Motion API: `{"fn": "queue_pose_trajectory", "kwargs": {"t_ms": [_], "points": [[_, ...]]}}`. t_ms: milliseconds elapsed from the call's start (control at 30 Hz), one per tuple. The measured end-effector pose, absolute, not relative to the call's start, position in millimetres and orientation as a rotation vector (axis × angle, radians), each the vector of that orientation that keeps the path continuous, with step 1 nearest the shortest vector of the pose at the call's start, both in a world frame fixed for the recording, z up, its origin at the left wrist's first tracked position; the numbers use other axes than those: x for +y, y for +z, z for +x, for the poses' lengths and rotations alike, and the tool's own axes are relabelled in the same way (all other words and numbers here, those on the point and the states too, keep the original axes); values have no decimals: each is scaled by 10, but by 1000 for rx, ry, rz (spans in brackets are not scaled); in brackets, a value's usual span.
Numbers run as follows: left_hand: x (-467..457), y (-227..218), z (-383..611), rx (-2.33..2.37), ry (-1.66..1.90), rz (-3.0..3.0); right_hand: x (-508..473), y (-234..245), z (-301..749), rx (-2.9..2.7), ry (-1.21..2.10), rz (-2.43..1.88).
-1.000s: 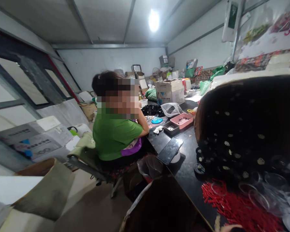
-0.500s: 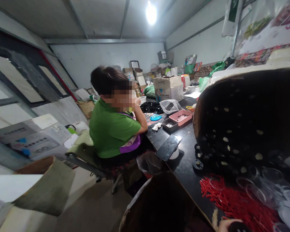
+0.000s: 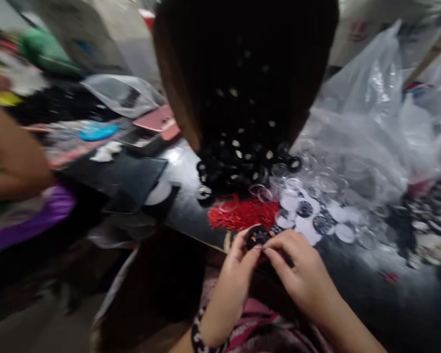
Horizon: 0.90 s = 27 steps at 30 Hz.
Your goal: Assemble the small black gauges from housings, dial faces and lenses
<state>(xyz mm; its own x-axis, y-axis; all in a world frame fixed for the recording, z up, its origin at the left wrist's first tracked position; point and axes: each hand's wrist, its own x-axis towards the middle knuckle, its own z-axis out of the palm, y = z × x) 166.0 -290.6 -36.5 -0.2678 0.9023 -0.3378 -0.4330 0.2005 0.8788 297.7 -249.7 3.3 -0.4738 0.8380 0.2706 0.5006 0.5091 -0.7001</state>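
Observation:
My left hand [image 3: 238, 264] is closed round the edge of a small black round case [image 3: 257, 237] with a dial-like face. The fingertips of my right hand [image 3: 297, 264] pinch at the near edge of that case, against my left thumb. A thin reddish sliver shows between the fingertips, too blurred to name surely. Just beyond my hands lies a heap of thin red plastic pieces [image 3: 246, 213]. Right of it are white discs and dark printed dials [image 3: 304, 209] among clear round covers [image 3: 330, 184]. Behind the red heap, black round cases [image 3: 235, 169] spill from a large dark-mouthed container [image 3: 180, 103].
A co-worker's bare arm [image 3: 18, 152] rests at the left. A phone [image 3: 139, 174] on a white round stand and a pink tray [image 3: 156, 120] lie left of the container. Clear plastic bags [image 3: 367, 108] stand at the right. An open dark-lined container [image 3: 147, 294] is below the table edge.
My view has swung right and down from the co-worker to the table before me. Both my hands are now in full view; earlier only some fingers with a black round piece showed.

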Motion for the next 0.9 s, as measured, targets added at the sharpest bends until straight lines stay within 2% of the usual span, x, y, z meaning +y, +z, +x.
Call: {"fn": "queue_pose_trajectory", "kwargs": {"t_ms": [133, 433, 767, 900], "points": [[-2899, -439, 1765, 1178, 1324, 540, -2485, 13, 3071, -2166, 748, -1210], [-2900, -320, 1792, 1352, 1258, 793, -2471, -21, 3183, -2089, 895, -1207], [-2966, -316, 1787, 1493, 1256, 916, -2576, -46, 3178, -2129, 850, -1280], [-2925, -358, 1755, 1391, 1177, 781, -2501, -49, 3211, -2156, 859, -1277]]}}
